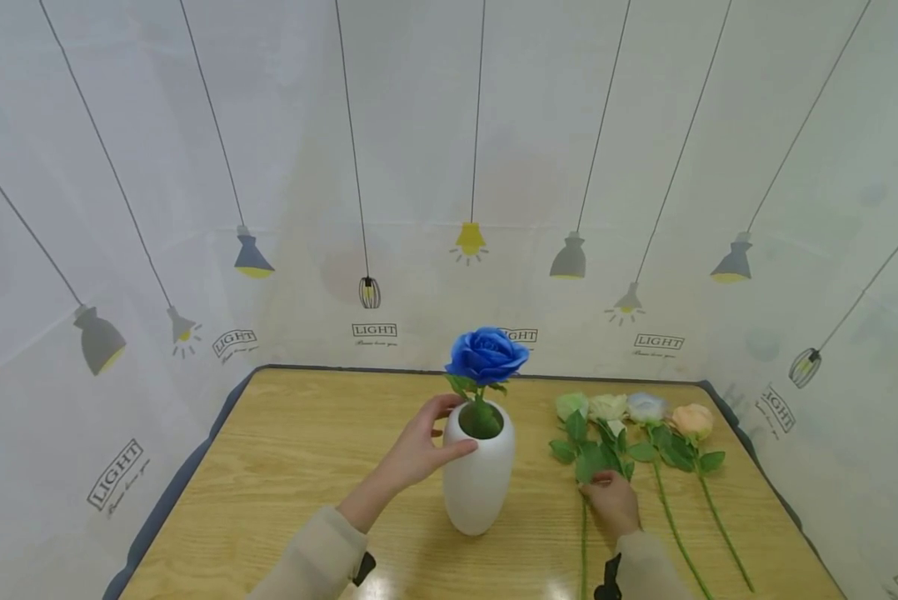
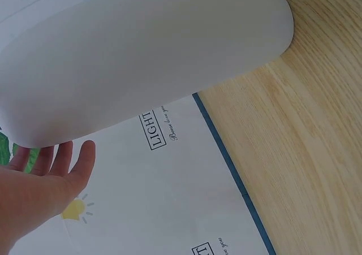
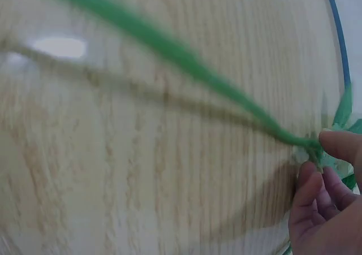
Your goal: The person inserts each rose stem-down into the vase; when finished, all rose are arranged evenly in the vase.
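Observation:
A white vase [image 1: 479, 487] stands upright on the wooden table, with a blue rose [image 1: 488, 357] rising from its mouth. My left hand [image 1: 428, 442] holds the vase near the rim, thumb across the front and fingers at the far side. In the left wrist view, the fingertips of that left hand [image 2: 51, 176] touch the vase wall [image 2: 153, 57]. Over on the right, my right hand [image 1: 612, 502] pinches a green stem [image 1: 585, 542] just below its leaves. The right wrist view shows the stem [image 3: 186, 60] between thumb and fingers, slightly above the tabletop.
Beside my right hand lie a pale green rose [image 1: 572, 406], a cream rose [image 1: 608, 407], a pale blue rose [image 1: 647, 407] and a peach rose [image 1: 692, 421]. A dark edge borders the table [image 1: 306, 450]. Behind it hangs a white curtain [image 1: 419, 167] printed with lamps.

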The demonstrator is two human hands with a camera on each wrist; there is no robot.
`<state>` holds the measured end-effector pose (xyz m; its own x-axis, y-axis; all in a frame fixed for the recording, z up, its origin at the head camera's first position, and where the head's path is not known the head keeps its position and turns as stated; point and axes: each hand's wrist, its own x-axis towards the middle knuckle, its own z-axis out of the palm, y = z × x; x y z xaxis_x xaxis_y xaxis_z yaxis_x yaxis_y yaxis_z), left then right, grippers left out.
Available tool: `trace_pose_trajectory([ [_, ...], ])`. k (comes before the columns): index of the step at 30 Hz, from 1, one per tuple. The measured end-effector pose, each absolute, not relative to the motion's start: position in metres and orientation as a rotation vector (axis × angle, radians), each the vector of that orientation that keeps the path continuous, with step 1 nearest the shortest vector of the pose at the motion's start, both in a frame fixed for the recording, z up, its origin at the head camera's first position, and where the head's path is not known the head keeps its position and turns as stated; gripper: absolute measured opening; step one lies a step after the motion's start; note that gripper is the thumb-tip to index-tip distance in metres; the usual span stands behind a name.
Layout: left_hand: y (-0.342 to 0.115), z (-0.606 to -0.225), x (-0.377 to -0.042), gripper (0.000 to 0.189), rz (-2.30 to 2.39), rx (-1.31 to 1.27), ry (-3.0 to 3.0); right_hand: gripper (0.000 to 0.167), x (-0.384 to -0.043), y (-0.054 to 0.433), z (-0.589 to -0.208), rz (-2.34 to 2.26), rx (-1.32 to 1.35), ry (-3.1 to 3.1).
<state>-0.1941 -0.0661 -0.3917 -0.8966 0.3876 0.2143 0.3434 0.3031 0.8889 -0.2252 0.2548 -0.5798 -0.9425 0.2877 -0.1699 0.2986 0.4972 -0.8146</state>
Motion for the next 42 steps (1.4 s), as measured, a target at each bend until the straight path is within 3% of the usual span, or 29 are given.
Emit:
trace_pose_trajectory([
  [10,-0.067,-0.394,-0.196,0.058,1.697,0.701,2.492,0.044,-0.223,0.249,-0.57,-1.176,0.391,2.86],
  [16,-0.067,-0.395,-0.196,0.058,1.698,0.704,2.491,0.037,-0.223,0.248,-0.57,-1.139,0.354,2.897],
  [30,-0.067,-0.394,-0.195,0.058,1.683,0.702,2.504,0.038,-0.234,0.258,-0.569,-1.496,0.391,2.666],
  [42,-0.066,-0.394,-0.196,0.057,1.68,0.706,2.516,0.043,-0.247,0.256,-0.513,-1.888,0.219,2.475],
])
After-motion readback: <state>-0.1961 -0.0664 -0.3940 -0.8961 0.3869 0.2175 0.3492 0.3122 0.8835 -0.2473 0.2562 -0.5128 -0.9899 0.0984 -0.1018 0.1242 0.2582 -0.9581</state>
